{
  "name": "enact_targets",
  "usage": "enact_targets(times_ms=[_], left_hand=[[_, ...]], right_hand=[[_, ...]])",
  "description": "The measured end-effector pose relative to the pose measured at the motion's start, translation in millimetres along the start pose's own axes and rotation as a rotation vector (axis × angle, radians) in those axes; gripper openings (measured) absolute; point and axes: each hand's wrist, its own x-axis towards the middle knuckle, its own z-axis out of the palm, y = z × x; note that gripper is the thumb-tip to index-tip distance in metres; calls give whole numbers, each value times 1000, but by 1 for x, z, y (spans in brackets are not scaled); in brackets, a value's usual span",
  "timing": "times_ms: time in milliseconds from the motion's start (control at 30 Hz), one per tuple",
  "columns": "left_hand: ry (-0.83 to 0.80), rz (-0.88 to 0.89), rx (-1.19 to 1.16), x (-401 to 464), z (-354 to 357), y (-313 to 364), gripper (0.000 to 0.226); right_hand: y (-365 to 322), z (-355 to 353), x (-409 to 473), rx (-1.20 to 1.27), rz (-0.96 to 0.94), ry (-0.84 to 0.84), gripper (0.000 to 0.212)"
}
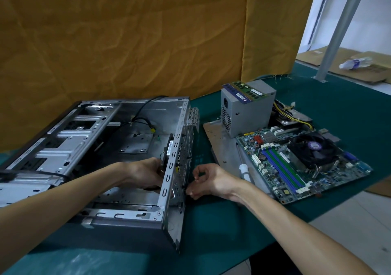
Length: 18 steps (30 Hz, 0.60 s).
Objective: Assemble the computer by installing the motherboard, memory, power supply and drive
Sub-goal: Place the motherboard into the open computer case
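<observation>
open computer case (pixel 88 148) lies on its side at lower left, long axis running toward upper left. left hand (pixel 146 174) grips a black fan (pixel 166 158) inside its rear wall; right hand (pixel 206 180) pinches something small outside. motherboard (pixel 300 164) and power supply (pixel 247 110) sit right.

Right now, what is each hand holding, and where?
Left hand grips the black case fan inside the case; right hand pinches something tiny at its rear panel.
</observation>
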Motion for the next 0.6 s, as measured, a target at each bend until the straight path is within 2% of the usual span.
enact_targets(times_ms=[67,167,333,600], left_hand=[[-3,-12,-4,-1,0,1,21],[-69,-23,-142,-3,-1,3,23],[-81,-2,-151,-6,-4,7,25],[-151,25,-219,-9,-4,11,33]], right_hand=[[-1,1,0,-33,-27,9,37],[-3,2,0,-136,-76,21,40],[-17,2,0,-284,-112,-41,45],[-10,4,-4,-95,5,-8,42]])
